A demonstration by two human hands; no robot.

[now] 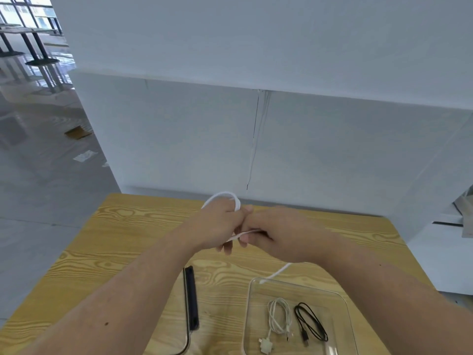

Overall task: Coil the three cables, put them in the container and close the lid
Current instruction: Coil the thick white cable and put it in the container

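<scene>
While both hands meet above the wooden table, the left hand pinches a loop of the white cable and the right hand closes on its strand — the loose tail drops toward the person, nearer the right hand, to the clear container holding two coiled cables.

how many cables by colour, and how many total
white: 2, one in the hands, one coiled in the container
black: 1, coiled in the container
total: 3
</scene>
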